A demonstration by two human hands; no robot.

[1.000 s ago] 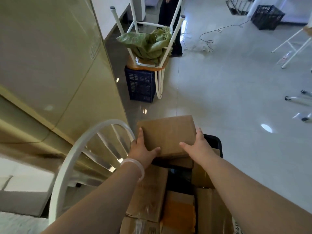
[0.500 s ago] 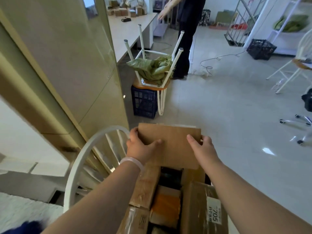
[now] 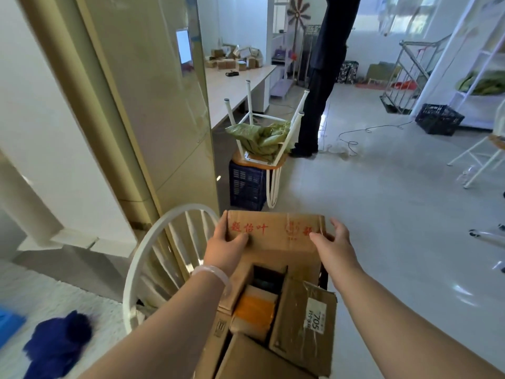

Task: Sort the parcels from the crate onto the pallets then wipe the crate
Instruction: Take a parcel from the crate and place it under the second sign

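A brown cardboard parcel [image 3: 276, 236] with red printed characters is raised above the pile, tilted so its printed face looks at me. My left hand [image 3: 225, 246] grips its left edge, thumb on the face. At the right edge my right hand [image 3: 332, 243] holds it the same way. Below lie several more cardboard parcels, one with a white "705" label [image 3: 303, 324] and an orange-topped one [image 3: 255, 310]. The dark crate [image 3: 323, 277] under them shows only as a sliver of rim.
A white round-backed chair [image 3: 153, 258] stands just left of the pile. Ahead, an upturned stool with a green sack [image 3: 262, 138] rests on a dark blue crate [image 3: 247, 184]. A person [image 3: 322, 77] stands beyond. A blue cloth [image 3: 58, 343] lies at lower left.
Both hands have lifted the parcel higher and tipped it up, so its red-printed face now shows. My view has risen from the floor to the room.
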